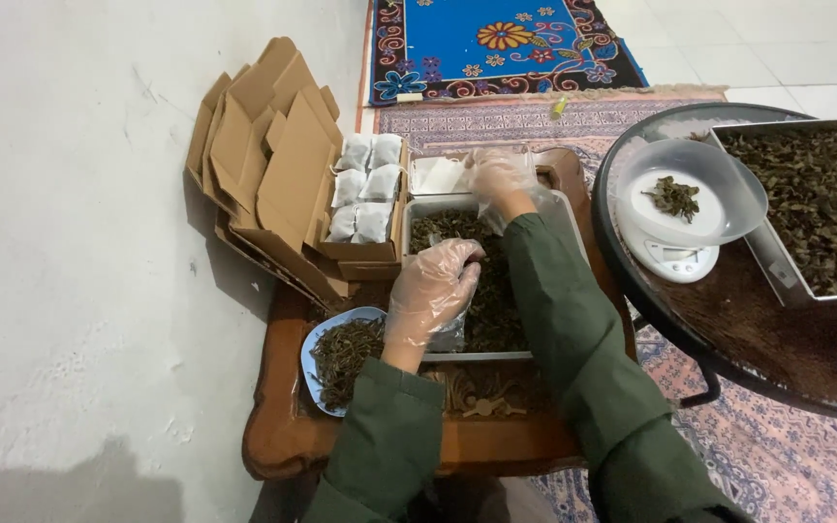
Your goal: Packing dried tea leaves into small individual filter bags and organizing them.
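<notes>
Two gloved hands over a low wooden table (273, 436): blue bowl (314, 341) w/ dried leaves nearest, left hand (433, 286) fingers curled round a clear bag (448, 334) at the metal tray (569, 218) of leaves, right hand (498, 179) pinching a filter-bag stack (438, 176), filled sachets (365, 189) in cardboard box (365, 252) beyond.

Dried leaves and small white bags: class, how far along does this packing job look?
Done: several filled white bags lie in the cardboard box. In hand: the gloved left hand holds a clear bag at the metal tray of leaves; the right hand reaches the far white container. Left: many leaves in that tray, the blue bowl, and folded flat boxes.
</notes>
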